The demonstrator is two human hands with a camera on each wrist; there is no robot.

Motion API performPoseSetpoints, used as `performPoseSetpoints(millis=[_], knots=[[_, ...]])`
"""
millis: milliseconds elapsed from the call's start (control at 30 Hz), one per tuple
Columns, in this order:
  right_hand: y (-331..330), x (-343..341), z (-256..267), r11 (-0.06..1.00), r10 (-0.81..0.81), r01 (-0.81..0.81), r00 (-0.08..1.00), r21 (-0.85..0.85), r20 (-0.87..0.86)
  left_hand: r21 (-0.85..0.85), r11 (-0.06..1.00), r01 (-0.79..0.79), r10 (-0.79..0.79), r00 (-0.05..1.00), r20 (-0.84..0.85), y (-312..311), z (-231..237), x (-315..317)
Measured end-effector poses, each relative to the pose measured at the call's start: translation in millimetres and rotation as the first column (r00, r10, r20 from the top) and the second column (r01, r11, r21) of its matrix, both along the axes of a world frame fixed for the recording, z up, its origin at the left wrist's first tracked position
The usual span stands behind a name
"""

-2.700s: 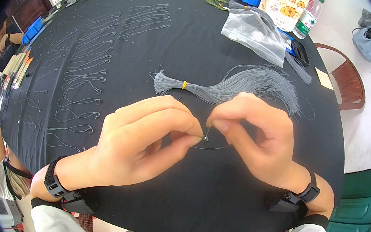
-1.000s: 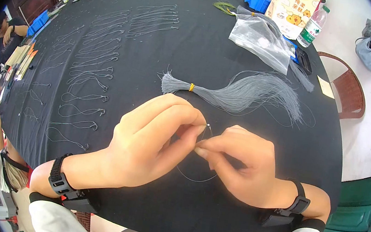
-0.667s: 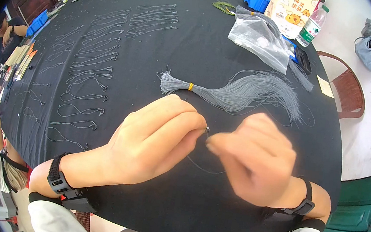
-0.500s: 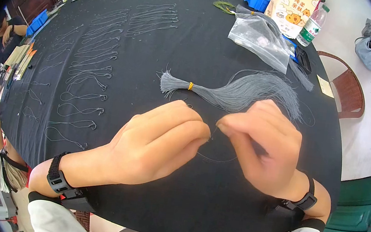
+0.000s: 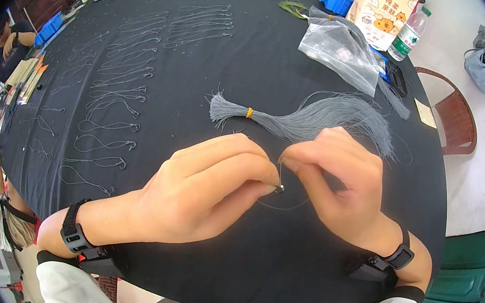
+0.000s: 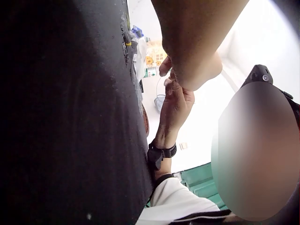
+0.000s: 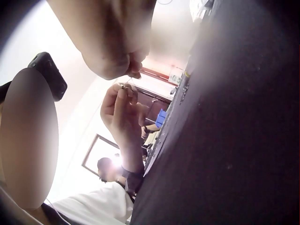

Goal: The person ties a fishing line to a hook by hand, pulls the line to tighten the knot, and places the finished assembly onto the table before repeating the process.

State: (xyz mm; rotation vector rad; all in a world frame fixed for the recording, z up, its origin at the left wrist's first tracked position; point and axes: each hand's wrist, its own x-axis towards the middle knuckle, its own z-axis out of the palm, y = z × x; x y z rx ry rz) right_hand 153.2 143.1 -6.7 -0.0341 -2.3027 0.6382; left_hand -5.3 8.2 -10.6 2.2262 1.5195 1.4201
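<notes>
Between thumb and forefinger, my left hand (image 5: 207,189) pinches a small shiny metal piece (image 5: 279,189), which peeks out at the fingertips in the head view. My right hand (image 5: 341,188) is just to the right and pinches a thin grey line (image 5: 281,169) that runs down to the metal piece. Below the fingers, the rest of the line curves in a loose arc between the hands. The right wrist view shows the left hand (image 7: 122,110) with its fingertips together; in the left wrist view the right hand (image 6: 176,103) faces the left fingers closely.
Beyond the hands lies a bundle of grey line (image 5: 319,115) tied with a yellow band (image 5: 249,113). Several looped lines (image 5: 107,146) are laid in columns on the black cloth (image 5: 228,271) at left. A plastic bag (image 5: 340,48), a bottle (image 5: 408,35) and a blue bin (image 5: 336,1) stand at back right.
My right hand has moved up from beside the left fingertips, drawing the line above the metal piece. My left hand has shifted slightly right and down; the metal piece, briefly hidden, shows again.
</notes>
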Motion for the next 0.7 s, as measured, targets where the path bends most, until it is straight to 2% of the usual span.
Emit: performPoseSetpoints(millis=[200,300,333,400,500,600,700], knots=[[0.9,0.3,-1.1,0.999,0.003,-0.003,1.0,-0.043,0.003,-0.029,1.0,-0.011,0.011,1.0,0.006,-1.5,2.8,1.2],[0.8,1.8,-2.8,0.974,0.05,-0.029,0.995,-0.224,0.09,-0.01,0.999,-0.032,0.032,0.999,0.012,-1.1,1.7,1.7],[-0.6,1.8,-2.9,0.918,0.107,-0.044,0.984,-0.393,0.141,0.011,0.999,-0.036,0.036,0.999,0.011,-1.2,1.2,2.2],[-4.3,1.2,-3.1,0.724,0.24,-0.034,0.949,-0.689,0.206,0.055,0.997,-0.045,0.045,0.999,0.01,-1.0,0.1,2.7],[-5.6,1.1,-10.2,0.4,0.427,-0.108,0.901,-0.91,0.081,0.147,0.988,-0.044,0.05,0.998,-0.035,-0.5,-1.2,1.0],[-10.3,3.0,-11.7,0.26,0.479,-0.064,0.875,-0.964,0.071,0.225,0.974,-0.038,0.052,0.997,-0.056,1.1,-2.3,1.0],[-18.4,4.6,-11.4,0.276,0.447,-0.054,0.891,-0.96,0.078,0.283,0.958,-0.034,0.062,0.994,-0.09,3.0,-3.8,-0.3]])
